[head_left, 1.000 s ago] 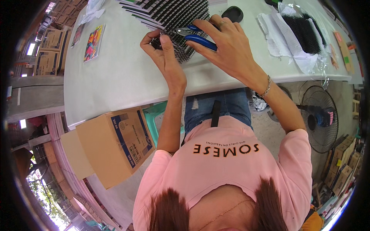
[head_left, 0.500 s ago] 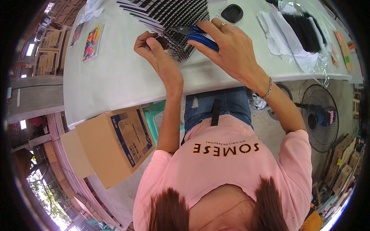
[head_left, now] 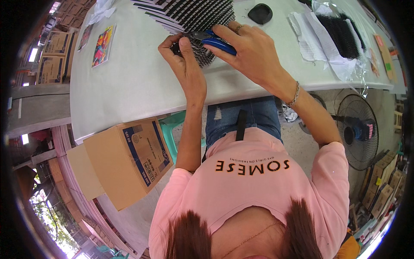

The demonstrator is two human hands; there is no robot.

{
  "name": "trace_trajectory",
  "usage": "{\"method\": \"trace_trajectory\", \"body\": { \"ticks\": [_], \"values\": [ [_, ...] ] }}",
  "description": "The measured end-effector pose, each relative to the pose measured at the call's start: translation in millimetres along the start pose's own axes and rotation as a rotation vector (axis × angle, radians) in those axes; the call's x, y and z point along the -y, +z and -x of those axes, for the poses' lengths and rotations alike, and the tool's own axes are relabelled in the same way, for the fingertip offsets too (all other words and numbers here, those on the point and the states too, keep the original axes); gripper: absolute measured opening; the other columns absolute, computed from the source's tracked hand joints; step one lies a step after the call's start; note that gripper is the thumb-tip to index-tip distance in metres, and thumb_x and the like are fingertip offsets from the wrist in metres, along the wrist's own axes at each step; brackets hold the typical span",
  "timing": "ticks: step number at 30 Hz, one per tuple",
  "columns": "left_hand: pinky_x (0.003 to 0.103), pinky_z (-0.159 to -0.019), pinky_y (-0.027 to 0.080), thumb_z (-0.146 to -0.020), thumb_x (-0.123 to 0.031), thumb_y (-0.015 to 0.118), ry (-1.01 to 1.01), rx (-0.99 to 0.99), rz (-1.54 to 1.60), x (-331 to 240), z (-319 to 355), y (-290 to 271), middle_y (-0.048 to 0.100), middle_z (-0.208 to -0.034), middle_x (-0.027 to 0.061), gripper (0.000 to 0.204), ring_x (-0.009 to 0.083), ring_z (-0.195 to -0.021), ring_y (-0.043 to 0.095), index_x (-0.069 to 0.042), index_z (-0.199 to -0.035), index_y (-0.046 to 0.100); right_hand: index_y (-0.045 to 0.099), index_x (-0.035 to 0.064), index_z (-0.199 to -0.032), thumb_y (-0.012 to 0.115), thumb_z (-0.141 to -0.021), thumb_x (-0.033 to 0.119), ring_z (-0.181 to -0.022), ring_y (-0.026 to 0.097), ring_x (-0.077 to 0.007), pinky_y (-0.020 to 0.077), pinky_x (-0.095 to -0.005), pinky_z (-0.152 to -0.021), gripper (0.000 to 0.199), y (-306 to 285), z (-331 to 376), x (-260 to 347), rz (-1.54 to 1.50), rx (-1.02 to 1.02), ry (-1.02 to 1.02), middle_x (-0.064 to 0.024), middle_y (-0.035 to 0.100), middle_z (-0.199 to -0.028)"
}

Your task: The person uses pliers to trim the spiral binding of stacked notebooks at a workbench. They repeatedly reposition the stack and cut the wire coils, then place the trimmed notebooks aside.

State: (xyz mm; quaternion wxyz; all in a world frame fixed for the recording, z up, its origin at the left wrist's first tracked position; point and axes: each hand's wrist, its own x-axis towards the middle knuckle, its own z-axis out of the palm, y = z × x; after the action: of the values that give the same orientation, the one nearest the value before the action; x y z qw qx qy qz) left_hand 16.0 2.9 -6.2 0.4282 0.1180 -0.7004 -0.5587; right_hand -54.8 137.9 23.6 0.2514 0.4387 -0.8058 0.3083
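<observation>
My right hand (head_left: 257, 52) is closed around blue-handled cutting pliers (head_left: 221, 45). The pliers' grey jaws point left, toward the fingertips of my left hand (head_left: 186, 64). That hand is closed in a pinch on a small dark thing, mostly hidden by the fingers. Under and beyond both hands lies a black-and-white piece (head_left: 202, 13) with dense rows of dark, bristle-like strands, running off the top of the view. Whether the jaws touch a strand is too small to tell. A flat black rounded object (head_left: 260, 14) rests to the right of it.
White paper with black bristly strips (head_left: 338, 36) and clear plastic lies on the table (head_left: 129, 82) at right. A colourful card (head_left: 103, 45) lies at left. Below the table edge are an open cardboard box (head_left: 125, 166), a green stool (head_left: 171, 129) and, at right, a fan (head_left: 357, 131).
My right hand and the pliers have shifted slightly left and up. The left hand has turned a little, its fingertips now closer to the jaws.
</observation>
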Motion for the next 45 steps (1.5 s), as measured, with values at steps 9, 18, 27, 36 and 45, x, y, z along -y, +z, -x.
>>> {"method": "trace_trajectory", "body": {
  "ticks": [9,18,27,36,45],
  "values": [
    [0.029,-0.094,0.040,-0.108,-0.041,0.048,-0.132,-0.070,0.342,5.8,-1.1,1.5,0.049,-0.115,0.0066,0.042,0.0137,-0.105,0.048,-0.004,-0.128,0.044,0.067,0.0137,-0.116,0.071,-0.089,0.046,-0.089,0.062,-0.0276,0.0440,-0.0416,-0.077,0.042,-3.0,12.0,-8.2,0.052,-0.031,0.023,-0.0092,0.064,-0.098],
    [0.030,-0.095,0.039,-0.106,-0.036,0.056,-0.095,0.050,0.297,10.9,3.9,-0.6,0.051,-0.113,0.0059,0.039,0.0128,-0.103,0.047,-0.004,-0.125,0.045,0.067,0.0143,-0.118,0.072,-0.089,0.047,-0.093,0.061,-0.0267,0.0427,-0.0413,-0.078,0.044,4.3,6.7,-5.1,0.057,-0.025,-0.016,-0.0109,0.064,-0.101],
    [0.031,-0.096,0.039,-0.107,-0.033,0.055,-0.117,-0.014,0.328,10.6,3.6,-0.5,0.049,-0.114,0.0052,0.035,0.0125,-0.105,0.046,-0.006,-0.125,0.043,0.067,0.0126,-0.109,0.073,-0.089,0.044,-0.075,0.068,-0.0277,0.0527,-0.0391,-0.065,0.038,3.0,14.2,-2.4,-0.025,0.041,0.104,-0.0084,0.066,-0.087],
    [0.030,-0.096,0.038,-0.104,-0.025,0.060,-0.068,0.023,0.374,19.3,6.5,0.3,0.048,-0.116,0.0049,0.038,0.0118,-0.105,0.047,-0.005,-0.130,0.042,0.067,0.0143,-0.119,0.072,-0.088,0.047,-0.094,0.060,-0.0289,0.0420,-0.0429,-0.080,0.045,3.3,17.3,-8.0,0.056,0.039,0.049,-0.0109,0.063,-0.102],
    [0.027,-0.092,0.038,-0.106,-0.028,0.056,-0.082,0.018,0.250,17.4,9.7,1.8,0.051,-0.114,0.0054,0.034,0.0114,-0.103,0.046,-0.003,-0.125,0.046,0.067,0.0142,-0.114,0.072,-0.090,0.044,-0.086,0.065,-0.0273,0.0481,-0.0403,-0.073,0.039,9.0,13.6,-7.9,0.033,0.042,0.008,-0.0099,0.067,-0.099]
  ]
}}
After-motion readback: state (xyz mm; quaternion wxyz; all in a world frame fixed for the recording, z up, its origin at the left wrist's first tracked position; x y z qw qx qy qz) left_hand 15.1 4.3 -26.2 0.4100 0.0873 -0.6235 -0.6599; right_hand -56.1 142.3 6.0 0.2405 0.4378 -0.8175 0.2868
